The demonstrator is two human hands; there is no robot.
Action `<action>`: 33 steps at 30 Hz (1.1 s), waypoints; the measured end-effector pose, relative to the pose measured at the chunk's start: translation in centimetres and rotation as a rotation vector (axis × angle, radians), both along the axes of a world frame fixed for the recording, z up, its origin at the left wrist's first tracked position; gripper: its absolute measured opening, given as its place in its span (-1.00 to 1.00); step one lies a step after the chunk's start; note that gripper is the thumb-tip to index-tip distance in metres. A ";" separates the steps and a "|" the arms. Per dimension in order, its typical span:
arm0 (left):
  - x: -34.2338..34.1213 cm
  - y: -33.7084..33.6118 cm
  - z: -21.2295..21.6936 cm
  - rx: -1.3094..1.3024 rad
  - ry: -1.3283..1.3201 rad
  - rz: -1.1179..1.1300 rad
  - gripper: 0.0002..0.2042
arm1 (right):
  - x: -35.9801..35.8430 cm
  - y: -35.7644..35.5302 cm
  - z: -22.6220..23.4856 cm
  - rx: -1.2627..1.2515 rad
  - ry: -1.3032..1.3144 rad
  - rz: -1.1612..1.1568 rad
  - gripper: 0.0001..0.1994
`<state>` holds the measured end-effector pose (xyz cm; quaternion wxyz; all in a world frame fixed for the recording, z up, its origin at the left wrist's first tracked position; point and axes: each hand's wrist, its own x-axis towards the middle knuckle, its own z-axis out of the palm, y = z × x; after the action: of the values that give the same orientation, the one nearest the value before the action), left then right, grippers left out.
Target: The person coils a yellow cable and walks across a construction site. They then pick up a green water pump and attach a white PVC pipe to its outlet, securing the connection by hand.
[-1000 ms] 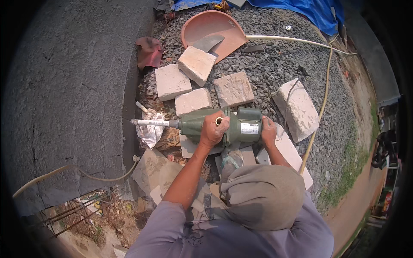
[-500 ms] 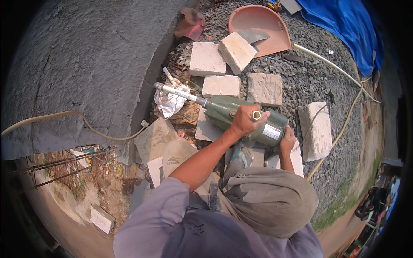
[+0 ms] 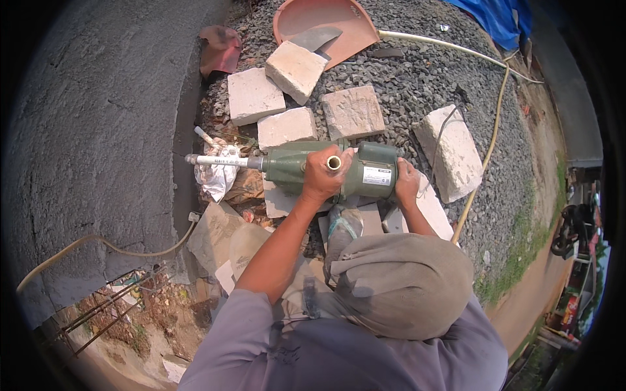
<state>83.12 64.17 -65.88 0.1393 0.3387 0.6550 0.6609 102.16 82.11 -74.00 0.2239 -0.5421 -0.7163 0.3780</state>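
Observation:
A green electric water pump (image 3: pixel 287 159) lies across in front of me, its long axis nearly level. My left hand (image 3: pixel 321 174) is wrapped about its middle, around an upright brass-coloured threaded port (image 3: pixel 334 162). At the motor's right end, my right hand (image 3: pixel 408 184) grips the casing, the fingers partly hidden behind it. From the pump's left end runs a white pipe (image 3: pixel 225 160), its metal-tipped end close to the grey wall's edge. Crumpled white plastic (image 3: pixel 215 182) lies beneath the pipe. Pale blocks (image 3: pixel 287 127) stand just beyond the pump.
A rough grey cement wall (image 3: pixel 98 130) fills the left. An orange basin (image 3: pixel 339 16) with a grey metal blade (image 3: pixel 317 38) sits far off on gravel (image 3: pixel 417 72). A yellowish hose (image 3: pixel 489 150) runs down the right, near a big pale block (image 3: pixel 450 153). Rebar (image 3: pixel 107 309) sticks out lower left.
The view has turned and shifted, so the blocks and basin appear farther left. The pump looks more level in the picture. Both hands keep their hold on it.

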 end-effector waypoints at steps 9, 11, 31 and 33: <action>-0.4 -0.2 -1.1 -0.009 0.051 -0.059 -0.69 | 0.2 0.1 -0.4 0.006 -0.023 -0.037 -0.37; -0.5 -0.7 -1.6 -0.043 0.064 -0.072 -0.71 | 0.1 0.1 -0.3 0.017 -0.038 -0.043 -0.39; -2.0 -4.6 -1.1 0.084 -0.256 -0.269 -0.65 | -0.5 -1.0 1.8 0.012 -0.067 -0.114 -0.40; -2.0 -4.7 -1.2 0.098 -0.254 -0.282 -0.62 | -0.6 -1.2 2.1 0.004 -0.054 -0.105 -0.40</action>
<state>81.15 59.47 -67.04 0.2954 0.3473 0.5450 0.7036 101.61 80.89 -71.87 0.2251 -0.5887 -0.6932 0.3497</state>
